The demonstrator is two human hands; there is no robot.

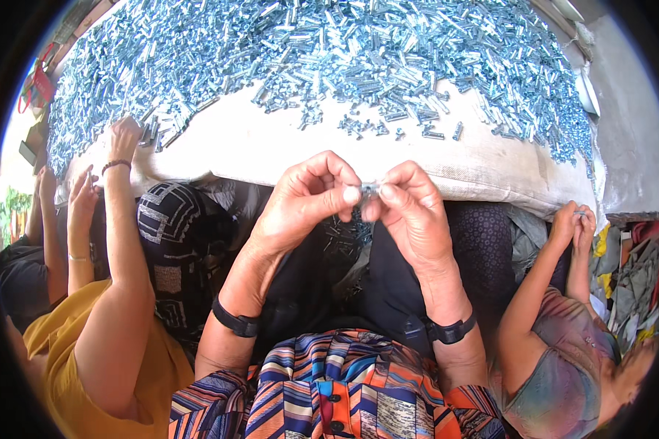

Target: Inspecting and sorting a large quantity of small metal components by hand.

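Note:
Above my lap, at the near edge of the table, my left hand [300,197] and my right hand [416,212] meet fingertip to fingertip. Each is closed in a pinch of thumb and forefinger on a small silvery metal piece [368,189]. Fingers cover most of it, so its exact kind is hidden. Beyond my hands a wide heap of shiny bluish metal fasteners [344,58], sleeve-like tubes and smaller bits, spreads over a pale cloth [263,150]. A few loose fasteners [432,134] lie nearer to me on that cloth.
At my left a person in a mustard top reaches a hand [124,139] to the heap; another person's arms show farther left. To my right, a person in a multicoloured top holds both hands [580,223] together by the table edge. Below my hands, more metal pieces [344,238] lie between my knees.

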